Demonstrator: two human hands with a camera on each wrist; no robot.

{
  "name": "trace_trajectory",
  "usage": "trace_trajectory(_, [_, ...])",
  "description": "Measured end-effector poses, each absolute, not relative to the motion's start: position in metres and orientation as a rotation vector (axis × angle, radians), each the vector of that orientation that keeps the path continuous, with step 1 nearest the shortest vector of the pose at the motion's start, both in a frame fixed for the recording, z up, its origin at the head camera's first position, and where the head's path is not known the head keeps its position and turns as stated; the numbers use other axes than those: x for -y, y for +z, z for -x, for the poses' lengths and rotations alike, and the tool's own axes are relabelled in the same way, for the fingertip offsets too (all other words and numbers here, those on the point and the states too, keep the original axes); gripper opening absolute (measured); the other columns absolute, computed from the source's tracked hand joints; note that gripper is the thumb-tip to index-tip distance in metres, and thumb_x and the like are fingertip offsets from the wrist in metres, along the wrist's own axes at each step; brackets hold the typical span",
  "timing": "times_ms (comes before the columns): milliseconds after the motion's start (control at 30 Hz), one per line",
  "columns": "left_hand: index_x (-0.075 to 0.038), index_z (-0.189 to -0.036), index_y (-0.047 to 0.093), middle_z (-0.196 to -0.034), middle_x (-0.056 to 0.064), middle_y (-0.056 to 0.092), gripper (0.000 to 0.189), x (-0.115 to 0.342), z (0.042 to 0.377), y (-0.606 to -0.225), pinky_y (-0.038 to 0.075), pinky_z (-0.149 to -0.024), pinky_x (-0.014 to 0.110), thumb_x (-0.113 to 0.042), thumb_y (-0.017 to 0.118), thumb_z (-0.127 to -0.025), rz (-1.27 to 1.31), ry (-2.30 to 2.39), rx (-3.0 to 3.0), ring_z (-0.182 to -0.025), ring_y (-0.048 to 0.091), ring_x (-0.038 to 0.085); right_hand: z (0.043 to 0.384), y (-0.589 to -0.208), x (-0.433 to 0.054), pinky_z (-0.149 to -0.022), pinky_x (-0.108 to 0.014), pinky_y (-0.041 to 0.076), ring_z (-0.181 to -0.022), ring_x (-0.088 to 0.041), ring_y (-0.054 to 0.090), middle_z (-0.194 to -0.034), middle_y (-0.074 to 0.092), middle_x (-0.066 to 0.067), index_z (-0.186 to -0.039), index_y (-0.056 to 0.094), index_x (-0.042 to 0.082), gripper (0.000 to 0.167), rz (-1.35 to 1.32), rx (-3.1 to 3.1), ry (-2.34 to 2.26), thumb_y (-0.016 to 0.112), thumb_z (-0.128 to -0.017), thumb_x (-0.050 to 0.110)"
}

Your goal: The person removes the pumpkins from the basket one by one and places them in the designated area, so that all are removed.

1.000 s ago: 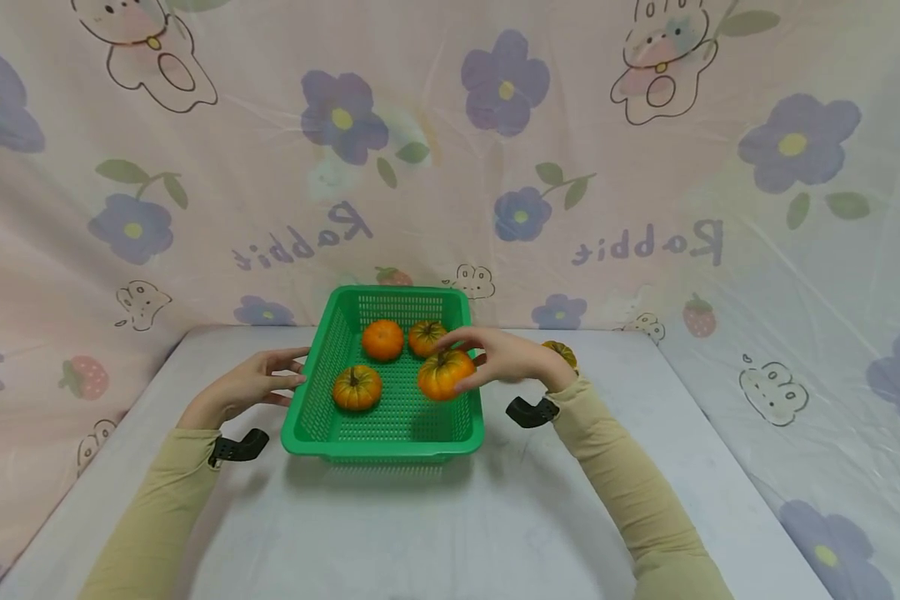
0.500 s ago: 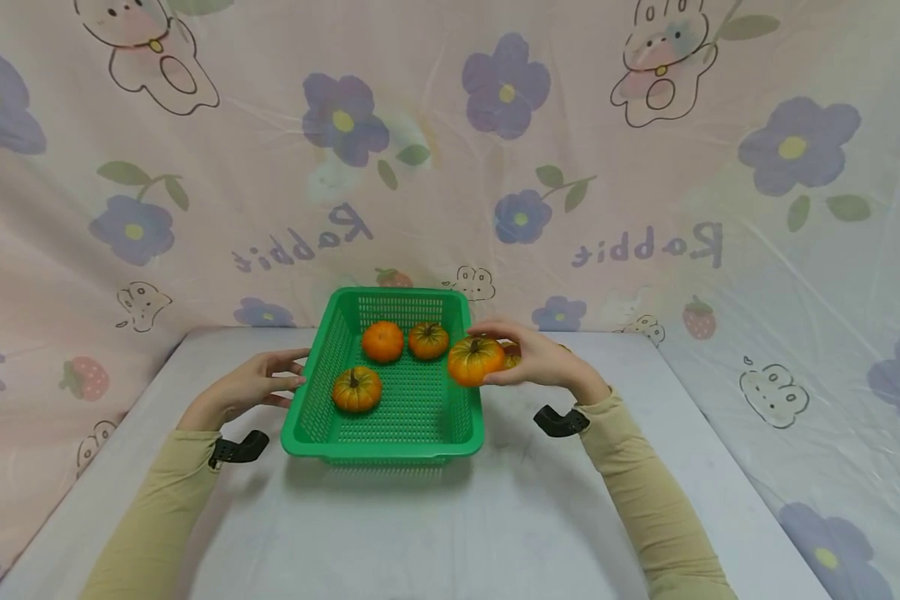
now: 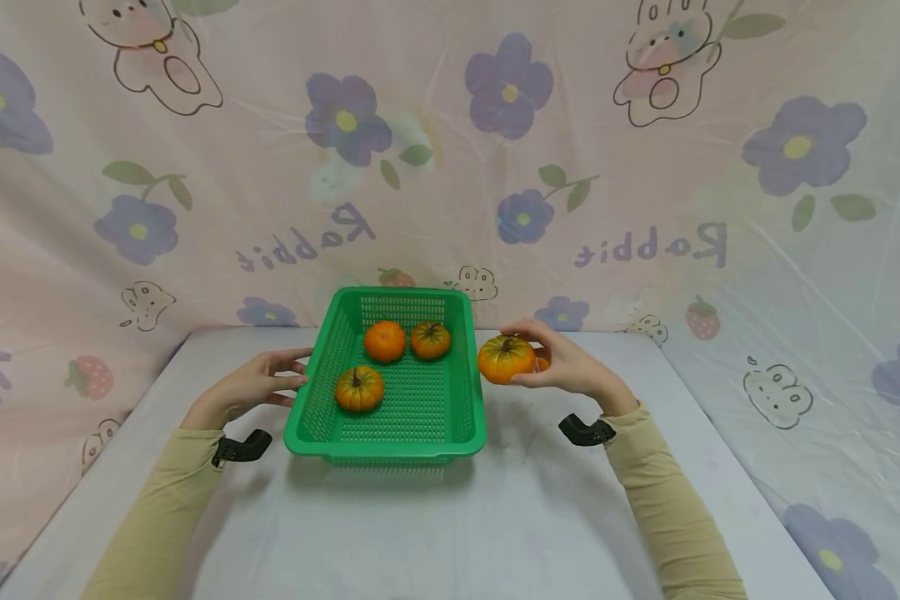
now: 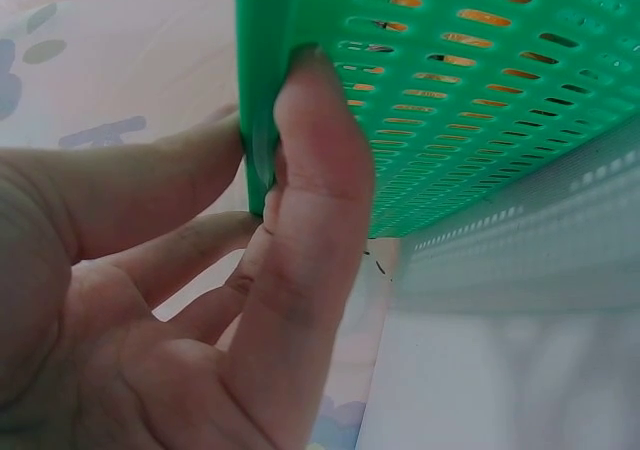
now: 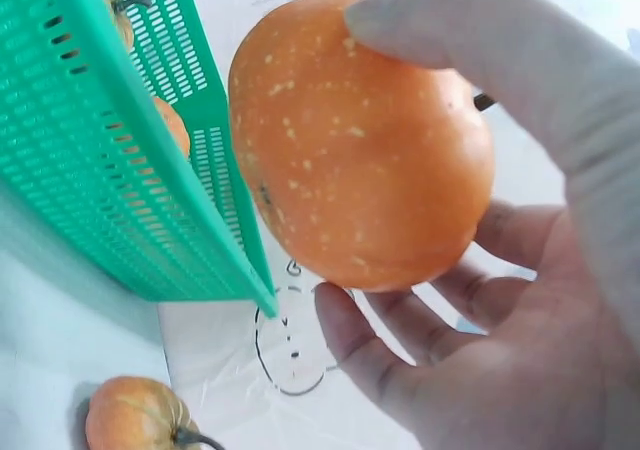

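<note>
R hand (image 3: 570, 367) grips held pumpkin (image 3: 504, 363), thumb one side, fingers curled round the other; it's just outside the R rim of the green basket (image 3: 390, 447). L hand (image 3: 243, 385) pinches the L rim btwn fingers.

Risks (judgement): smooth rounded skin + mostly fingertip hold = poss. slip; if dropped, could roll on tabletop (image 3: 390, 533). Pumpkin v. close to rim, so a sideways swing could bump it; if L pinch is weak, basket could skid. Loose pumpkin (image 5: 135, 415) on tabletop, beyond R fingers, could get knocked if R hand dips.

Materials etc.: basket = thin plastic, slotted walls, rolled rim, approx. rectangular. Held pumpkin = squat, ribbed top w/ green-yellow streaks, underside smoother orange w/ pale flecks, short dark stem (image 5: 485, 101). In basket, L of R fingers: plain orange pumpkin (image 3: 385, 342), small streaked pumpkin (image 3: 431, 341), plus ribbed pumpkin (image 3: 359, 388) nearest L fingers. Tabletop pale, looks smooth.
</note>
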State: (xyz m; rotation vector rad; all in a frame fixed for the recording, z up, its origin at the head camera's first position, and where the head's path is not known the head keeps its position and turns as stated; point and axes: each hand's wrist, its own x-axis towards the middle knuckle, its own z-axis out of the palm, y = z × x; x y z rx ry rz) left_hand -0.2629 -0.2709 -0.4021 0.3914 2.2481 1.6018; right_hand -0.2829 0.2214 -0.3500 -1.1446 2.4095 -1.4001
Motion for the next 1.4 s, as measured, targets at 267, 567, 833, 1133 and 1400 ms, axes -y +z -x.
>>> trace_trajectory(267, [-0.003,-0.152,0.022,-0.126,0.026,0.041,0.066,0.271,0.263,-0.402,0.056,-0.079,0.041,-0.014,0.058,-0.097,-0.406,1.612,-2.238,-0.095,0.062,0.023,0.283,-0.355,-0.246,-0.099,-0.025,0.042,-0.124,-0.028,0.041,-0.138,0.044,-0.010,-0.137,0.045,0.003,0.066,1.063,-2.443,-1.477,0.078,-0.079,0.003])
trace_trajectory(567, [-0.004,-0.152,0.023,-0.125,0.026,0.041,0.066,0.272,0.263,-0.403,0.056,-0.079,0.041,-0.015,0.059,-0.097,-0.407,1.625,-2.230,-0.095,0.062,0.024,0.281,-0.360,-0.285,-0.099,-0.017,0.038,-0.123,-0.026,0.041,-0.139,0.040,-0.016,-0.138,0.043,-0.001,0.065,0.987,-2.553,-1.543,0.074,-0.081,-0.001])
trace_trajectory(833, [-0.005,-0.152,0.023,-0.125,0.026,0.041,0.065,0.273,0.264,-0.404,0.056,-0.079,0.042,-0.014,0.057,-0.098,-0.402,1.623,-2.234,-0.095,0.061,0.024,0.262,-0.355,-0.302,-0.091,-0.010,0.038,-0.122,-0.040,0.039,-0.136,0.038,-0.025,-0.135,0.040,-0.009,0.064,0.785,-2.797,-1.487,0.074,-0.082,-0.001])
trace_trajectory(1133, [-0.005,-0.152,0.022,-0.126,0.025,0.041,0.066,0.272,0.264,-0.404,0.056,-0.079,0.042,-0.013,0.057,-0.098,-0.382,1.624,-2.234,-0.096,0.062,0.025,0.284,-0.402,-0.342,-0.100,-0.061,0.034,-0.125,-0.041,0.037,-0.139,0.035,-0.022,-0.139,0.039,-0.003,0.067,0.575,-2.897,-1.486,0.075,-0.084,0.010])
trace_trajectory(1400, [-0.006,-0.152,0.023,-0.126,0.025,0.041,0.067,0.271,0.263,-0.404,0.056,-0.078,0.041,-0.016,0.059,-0.097,-0.384,1.622,-2.243,-0.095,0.062,0.025,0.292,-0.428,-0.363,-0.100,-0.064,0.031,-0.126,-0.047,0.030,-0.140,0.028,-0.028,-0.140,0.035,-0.006,0.073,0.420,-2.894,-1.474,0.075,-0.085,0.019])
